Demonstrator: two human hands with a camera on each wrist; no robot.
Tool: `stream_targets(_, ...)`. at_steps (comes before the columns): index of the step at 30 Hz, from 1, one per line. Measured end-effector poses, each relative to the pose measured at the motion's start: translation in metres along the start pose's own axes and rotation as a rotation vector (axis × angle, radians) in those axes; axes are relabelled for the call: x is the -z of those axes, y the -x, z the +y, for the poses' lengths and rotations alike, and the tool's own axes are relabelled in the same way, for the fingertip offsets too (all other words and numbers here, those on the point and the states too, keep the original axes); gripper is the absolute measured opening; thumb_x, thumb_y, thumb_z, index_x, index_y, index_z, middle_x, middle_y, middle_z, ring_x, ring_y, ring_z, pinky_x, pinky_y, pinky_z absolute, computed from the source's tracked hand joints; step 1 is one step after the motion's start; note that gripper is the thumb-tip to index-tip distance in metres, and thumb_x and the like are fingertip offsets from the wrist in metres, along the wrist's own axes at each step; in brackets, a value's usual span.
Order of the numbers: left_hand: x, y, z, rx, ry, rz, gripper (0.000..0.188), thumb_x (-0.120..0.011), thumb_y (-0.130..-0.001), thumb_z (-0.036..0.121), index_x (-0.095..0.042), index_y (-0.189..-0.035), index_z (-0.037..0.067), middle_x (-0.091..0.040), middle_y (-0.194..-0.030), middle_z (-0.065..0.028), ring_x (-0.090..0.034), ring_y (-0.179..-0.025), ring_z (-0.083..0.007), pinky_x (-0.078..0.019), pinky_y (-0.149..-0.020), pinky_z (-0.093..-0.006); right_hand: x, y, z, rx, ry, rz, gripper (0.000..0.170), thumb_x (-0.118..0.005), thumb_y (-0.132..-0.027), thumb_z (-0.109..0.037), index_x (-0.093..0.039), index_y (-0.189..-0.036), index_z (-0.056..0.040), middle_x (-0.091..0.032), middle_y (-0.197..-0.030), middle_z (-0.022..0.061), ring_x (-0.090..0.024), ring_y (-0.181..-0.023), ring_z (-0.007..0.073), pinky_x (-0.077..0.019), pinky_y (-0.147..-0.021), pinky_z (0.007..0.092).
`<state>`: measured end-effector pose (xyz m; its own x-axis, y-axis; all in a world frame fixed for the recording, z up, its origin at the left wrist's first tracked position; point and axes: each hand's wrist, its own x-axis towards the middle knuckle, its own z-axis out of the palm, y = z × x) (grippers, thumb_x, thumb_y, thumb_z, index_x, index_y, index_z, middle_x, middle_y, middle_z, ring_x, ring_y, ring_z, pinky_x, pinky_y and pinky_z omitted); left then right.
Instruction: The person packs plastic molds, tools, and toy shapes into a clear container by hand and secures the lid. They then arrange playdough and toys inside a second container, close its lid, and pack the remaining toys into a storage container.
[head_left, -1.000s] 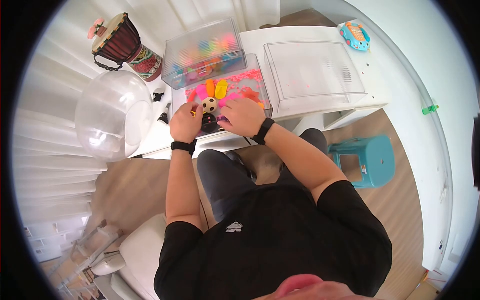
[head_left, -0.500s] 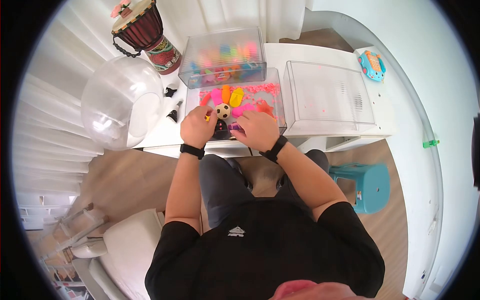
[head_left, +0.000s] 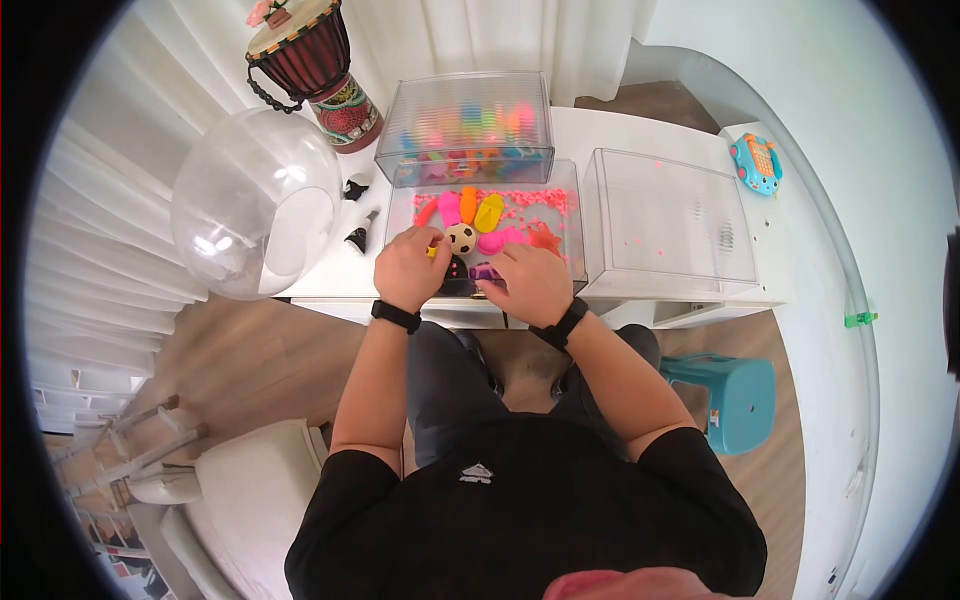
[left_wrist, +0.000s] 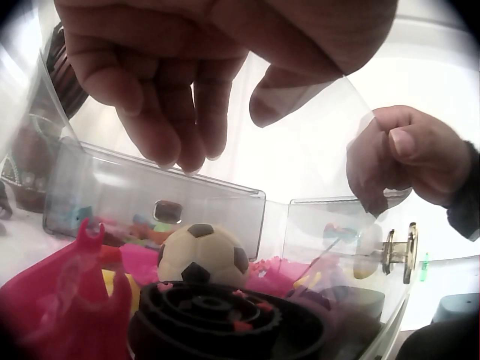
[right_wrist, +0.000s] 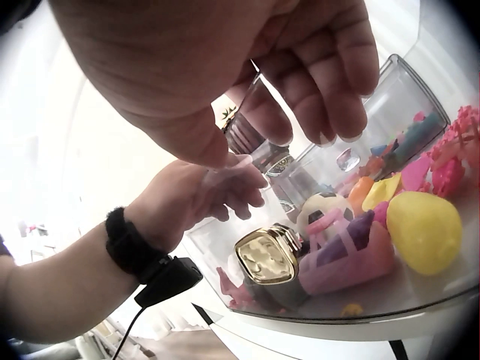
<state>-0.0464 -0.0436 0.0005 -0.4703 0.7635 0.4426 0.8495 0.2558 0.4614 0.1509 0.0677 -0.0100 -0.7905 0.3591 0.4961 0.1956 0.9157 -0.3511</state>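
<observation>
Both hands hover over the front wall of a clear plastic drawer (head_left: 578,218). My left hand (head_left: 406,270) is at its front left corner, fingers hanging loosely with nothing between them and the thumb. My right hand (head_left: 535,284) sits to the right, its fingers bent over the rim and thumb apart from them. Between the hands lie a toy football (head_left: 461,238), a black round ridged piece (left_wrist: 214,304) dotted with pink bits and a pink toy basket (right_wrist: 352,266) with something purple in it. A yellow rounded toy (right_wrist: 424,232) is nearest the right hand. A gold knob (right_wrist: 266,256) juts from the front wall.
Behind stands a lidded clear box (head_left: 465,125) of colourful pieces. To the right is another clear box (head_left: 672,225), then a toy phone (head_left: 756,165). A clear globe (head_left: 250,200) and a drum (head_left: 310,65) stand left. A blue stool (head_left: 740,405) stands on the floor.
The head view has shifted, so the table sits lower and further right in it. Both hands keep nearly the same place at the drawer's front wall.
</observation>
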Motion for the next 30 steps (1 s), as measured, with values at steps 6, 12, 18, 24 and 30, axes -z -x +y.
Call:
stream_targets(6, 0.002, 0.002, -0.001, -0.021, -0.029, -0.007, 0.013, -0.072, -0.092, 0.022, -0.075, -0.092, 0.010, -0.074, -0.088, -0.0067, -0.073, -0.079, -0.0295, -0.0567, -0.067, -0.0397, -0.002, 0.001, 0.002, 0.010, -0.013, -0.007, 0.029, -0.078, -0.085, -0.036, -0.069, -0.091, -0.0093, -0.066, -0.090, 0.0074, -0.069, -0.079, 0.0275, -0.0547, -0.068, 0.0418)
stream_targets(12, 0.001, 0.001, -0.001, -0.018, -0.026, -0.008, 0.013, -0.072, -0.092, 0.022, -0.074, -0.093, 0.009, -0.074, -0.088, -0.0068, -0.072, -0.078, -0.0298, -0.0563, -0.067, -0.0401, 0.001, 0.000, 0.000, -0.004, 0.007, -0.013, 0.028, -0.078, -0.084, -0.035, -0.070, -0.090, -0.0094, -0.066, -0.088, 0.0074, -0.069, -0.079, 0.0274, -0.0547, -0.067, 0.0419)
stream_targets(18, 0.001, 0.001, 0.000, -0.011, -0.027, -0.005, 0.013, -0.072, -0.092, 0.022, -0.074, -0.093, 0.009, -0.074, -0.088, -0.0068, -0.072, -0.078, -0.0301, -0.0560, -0.067, -0.0404, 0.003, 0.000, -0.001, 0.003, -0.013, 0.030, 0.024, -0.080, -0.082, -0.031, -0.072, -0.090, -0.0095, -0.065, -0.084, 0.0059, -0.068, -0.076, 0.0275, -0.0535, -0.065, 0.0413)
stream_targets(24, 0.000, 0.001, -0.002, -0.027, -0.032, -0.010, 0.014, -0.073, -0.092, 0.022, -0.074, -0.093, 0.009, -0.074, -0.088, -0.0072, -0.072, -0.078, -0.0292, -0.0563, -0.067, -0.0402, 0.010, 0.000, 0.001, 0.005, -0.215, 0.105, 0.013, -0.077, -0.085, -0.016, -0.069, -0.089, -0.0068, -0.067, -0.086, 0.0099, -0.068, -0.077, 0.0277, -0.0554, -0.067, 0.0406)
stream_targets(30, 0.000, 0.001, -0.002, -0.012, -0.024, -0.018, 0.013, -0.073, -0.091, 0.023, -0.074, -0.092, 0.009, -0.074, -0.089, -0.0074, -0.072, -0.078, -0.0272, -0.0562, -0.068, -0.0398, 0.034, 0.018, -0.001, -0.051, -0.512, 0.383, 0.008, -0.072, -0.086, 0.001, -0.065, -0.091, -0.0015, -0.068, -0.090, 0.0129, -0.068, -0.080, 0.0280, -0.0555, -0.073, 0.0359)
